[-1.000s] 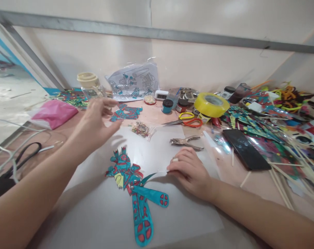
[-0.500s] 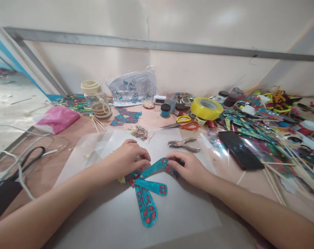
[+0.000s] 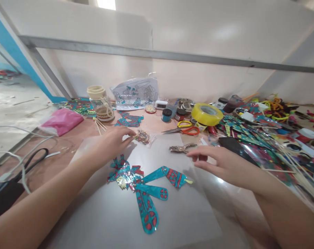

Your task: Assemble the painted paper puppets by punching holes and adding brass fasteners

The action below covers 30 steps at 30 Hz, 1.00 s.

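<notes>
A jointed flat puppet (image 3: pixel 151 192), painted teal and red, lies on the white sheet (image 3: pixel 182 218). Small round metal fasteners show at its joints. My left hand (image 3: pixel 116 138) hovers beyond the puppet's head, thumb and forefinger apart. Its fingertips are at the edge of a small clear bag of brass fasteners (image 3: pixel 143 137); whether they touch it I cannot tell. To the right, my right hand (image 3: pixel 213 160) holds nothing, its fingers loosely bent and apart. Those fingertips are close to the handles of a metal hole punch (image 3: pixel 181 148).
Scissors (image 3: pixel 184 128), a yellow tape roll (image 3: pixel 207 114) and paint jars (image 3: pixel 167 115) stand behind the sheet. A phone (image 3: pixel 234 147) and several thin sticks lie at right. A clear jar (image 3: pixel 101 107) and a pink packet (image 3: pixel 62 121) are at left.
Both hands have let go of the puppet, whose head and patterned arm are now uncovered. My left hand has moved up toward the fastener bag; my right hand has moved right toward the hole punch.
</notes>
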Each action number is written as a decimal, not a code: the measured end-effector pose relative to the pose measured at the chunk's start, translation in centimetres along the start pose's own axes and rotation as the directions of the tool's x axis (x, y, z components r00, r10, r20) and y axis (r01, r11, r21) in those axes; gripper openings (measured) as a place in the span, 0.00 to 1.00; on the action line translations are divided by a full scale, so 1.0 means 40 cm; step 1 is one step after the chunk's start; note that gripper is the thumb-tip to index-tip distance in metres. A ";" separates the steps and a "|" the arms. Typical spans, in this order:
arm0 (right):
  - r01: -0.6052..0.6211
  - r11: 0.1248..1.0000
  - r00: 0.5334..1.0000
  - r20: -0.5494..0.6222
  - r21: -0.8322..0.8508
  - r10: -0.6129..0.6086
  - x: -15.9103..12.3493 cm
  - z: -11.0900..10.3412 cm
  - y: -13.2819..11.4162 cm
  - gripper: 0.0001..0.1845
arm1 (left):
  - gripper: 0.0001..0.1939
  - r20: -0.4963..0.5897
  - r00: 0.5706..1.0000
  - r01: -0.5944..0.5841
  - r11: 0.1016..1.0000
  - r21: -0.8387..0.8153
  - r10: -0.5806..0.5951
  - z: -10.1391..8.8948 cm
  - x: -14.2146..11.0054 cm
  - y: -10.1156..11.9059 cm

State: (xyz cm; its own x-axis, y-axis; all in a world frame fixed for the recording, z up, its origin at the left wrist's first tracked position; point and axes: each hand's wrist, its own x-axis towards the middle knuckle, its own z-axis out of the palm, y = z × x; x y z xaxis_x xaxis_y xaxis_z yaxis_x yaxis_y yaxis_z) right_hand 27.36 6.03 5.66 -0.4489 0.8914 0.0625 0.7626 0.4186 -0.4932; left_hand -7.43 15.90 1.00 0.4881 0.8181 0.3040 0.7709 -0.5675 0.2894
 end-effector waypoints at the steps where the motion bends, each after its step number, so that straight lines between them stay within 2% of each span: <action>1: 0.026 1.000 1.000 0.014 0.014 -0.026 -0.010 -0.008 -0.005 0.13 | 0.15 0.006 1.000 0.002 1.000 -0.012 -0.002 0.016 0.004 -0.013; 5: 0.059 0.997 0.992 0.106 0.046 -0.063 -0.021 -0.006 -0.015 0.12 | 0.18 0.041 0.992 -0.117 0.993 -0.004 0.117 0.081 0.014 -0.039; 8: 0.045 0.999 0.987 0.152 0.024 -0.048 0.013 0.022 -0.012 0.12 | 0.15 0.036 0.990 -0.137 0.991 -0.007 0.137 0.101 0.014 -0.038; 12: 0.099 0.995 0.990 0.100 -0.003 -0.099 0.086 0.066 -0.016 0.08 | 0.13 0.012 0.990 -0.138 0.990 -0.035 0.139 0.099 0.013 -0.035; 15: 0.161 0.984 0.987 0.041 -0.078 -0.158 0.134 0.096 -0.036 0.09 | 0.12 -0.007 0.990 -0.144 0.988 -0.055 0.144 0.100 0.011 -0.035; 19: 0.215 0.954 0.976 0.071 -0.207 -0.204 0.185 0.131 -0.062 0.09 | 0.12 -0.009 0.990 -0.138 0.989 -0.059 0.137 0.104 0.009 -0.038; 22: 0.221 0.949 0.975 0.085 -0.222 -0.207 0.214 0.146 -0.069 0.06 | 0.12 -0.019 0.990 -0.141 0.988 -0.062 0.140 0.104 0.008 -0.042; 28: 0.220 0.961 0.971 0.127 -0.168 -0.201 0.245 0.157 -0.078 0.18 | 0.12 -0.025 0.976 -0.215 0.965 -0.153 0.214 0.102 0.004 -0.031; 30: 0.217 0.961 0.970 0.146 -0.172 -0.193 0.249 0.161 -0.075 0.18 | 0.13 -0.047 0.984 -0.180 0.969 -0.168 0.174 0.091 0.005 -0.029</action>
State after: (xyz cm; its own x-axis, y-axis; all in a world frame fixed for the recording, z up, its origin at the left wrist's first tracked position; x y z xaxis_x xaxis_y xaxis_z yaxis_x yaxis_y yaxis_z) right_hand 17.61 12.54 2.16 -0.6509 0.7586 0.0292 0.7152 0.6257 -0.3115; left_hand -6.74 17.04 -2.58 0.5952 0.7013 0.3924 0.5906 -0.7129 0.3782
